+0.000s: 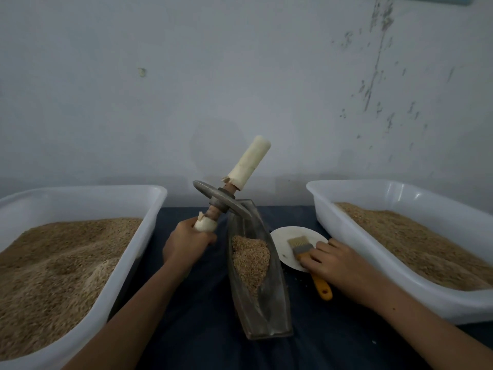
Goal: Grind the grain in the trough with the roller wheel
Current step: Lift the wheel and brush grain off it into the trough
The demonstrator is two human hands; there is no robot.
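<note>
The left hand (186,243) wraps the roller wheel's (222,200) near handle, hiding most of it; the wheel tilts above the trough's (262,297) far end. The right hand (337,265) lies flat on a brush (306,255). Grain (250,260) fills the trough on a dark cloth (202,329) before a stained wall (240,89).

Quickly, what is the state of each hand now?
Left hand: closed around the roller wheel handle.
Right hand: on the brush; grip cannot be told.
</note>
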